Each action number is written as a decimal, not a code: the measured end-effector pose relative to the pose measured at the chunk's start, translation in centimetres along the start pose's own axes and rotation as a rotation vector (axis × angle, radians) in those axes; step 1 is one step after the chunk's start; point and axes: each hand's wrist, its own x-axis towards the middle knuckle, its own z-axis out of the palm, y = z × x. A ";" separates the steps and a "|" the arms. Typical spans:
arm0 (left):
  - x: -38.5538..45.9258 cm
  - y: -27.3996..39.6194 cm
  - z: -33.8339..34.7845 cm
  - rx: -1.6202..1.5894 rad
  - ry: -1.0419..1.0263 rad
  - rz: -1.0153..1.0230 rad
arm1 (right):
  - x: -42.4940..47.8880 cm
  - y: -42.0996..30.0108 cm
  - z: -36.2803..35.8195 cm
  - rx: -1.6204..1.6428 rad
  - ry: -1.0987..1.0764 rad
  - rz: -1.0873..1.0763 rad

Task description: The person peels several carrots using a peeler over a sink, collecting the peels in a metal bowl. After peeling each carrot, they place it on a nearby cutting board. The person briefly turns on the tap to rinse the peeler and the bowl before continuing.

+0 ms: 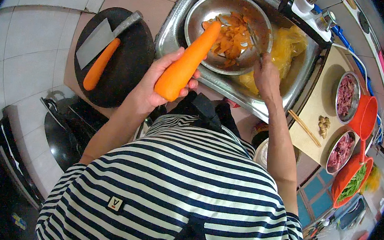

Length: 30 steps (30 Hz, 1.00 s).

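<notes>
A peeled orange carrot (187,63) lies in the grip of my left hand (158,74), its narrow tip pointing over a metal basin (195,25). Orange peelings (233,43) are heaped in the basin, which sits in a stainless-steel sink (172,23). My right hand (267,77), at the basin's right rim, holds a slim metal peeler (255,42) whose head is over the peelings; its handle is mostly hidden by the fingers. On a round dark chopping board (130,75) to the left rest a cleaver (96,43) and a second carrot (101,66).
A yellow plastic bag (289,42) lies in the sink beside the basin. Rightward are metal bowls of raw meat (345,95), a piece of ginger (323,127), chopsticks (304,128) and a red strainer with green vegetables (352,184). A wok (59,134) sits at lower left.
</notes>
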 end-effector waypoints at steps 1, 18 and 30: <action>0.4 0.0 -0.4 -0.006 -0.006 0.002 | -0.3 -0.9 -0.3 0.078 0.023 -0.046; -0.2 -0.1 -0.2 -0.077 -0.048 -0.055 | 0.9 1.4 0.6 0.076 -0.005 0.055; 1.3 -0.6 -0.4 -0.045 -0.025 -0.051 | -2.8 -8.3 0.7 -0.001 0.128 -0.268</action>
